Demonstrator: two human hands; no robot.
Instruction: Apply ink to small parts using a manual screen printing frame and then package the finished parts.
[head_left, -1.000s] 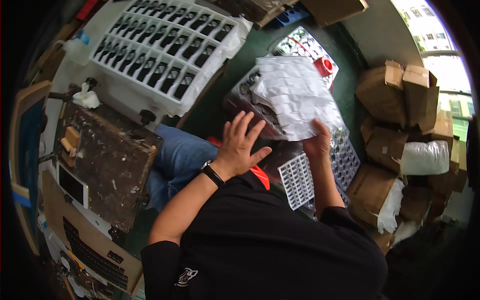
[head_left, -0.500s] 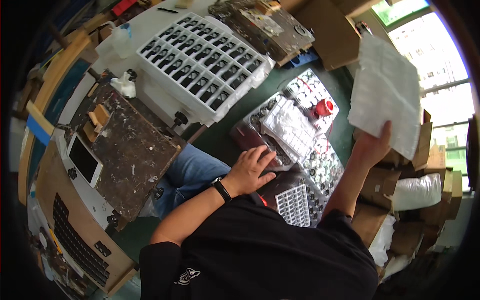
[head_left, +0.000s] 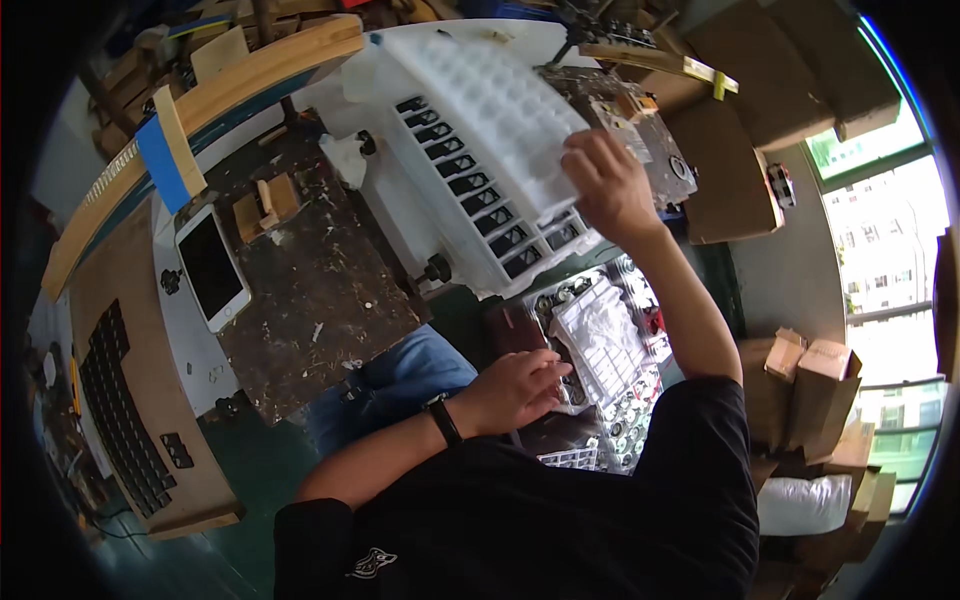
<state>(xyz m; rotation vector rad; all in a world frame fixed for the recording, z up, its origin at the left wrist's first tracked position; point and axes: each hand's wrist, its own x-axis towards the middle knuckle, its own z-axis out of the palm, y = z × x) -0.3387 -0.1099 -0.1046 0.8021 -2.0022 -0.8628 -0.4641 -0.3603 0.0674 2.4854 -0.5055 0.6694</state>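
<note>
While gripping white sheet [head_left: 480,100] in right hand [head_left: 605,185], reaches over compartment tray [head_left: 428,185]. Has left hand [head_left: 505,393] near gridded packaging [head_left: 598,335], fingers loosely parted.

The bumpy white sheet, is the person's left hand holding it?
No, the right hand holds the sheet, while the left hand is apart from it.

White tray [head_left: 445,205] on pale table [head_left: 393,212]

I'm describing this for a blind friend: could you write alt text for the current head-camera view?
A person's right hand grips a translucent white dimpled plastic sheet over a white compartmented tray of small black pieces. The left hand is near a white gridded plastic tray; a white rectangular phone lies toward the left.
</note>
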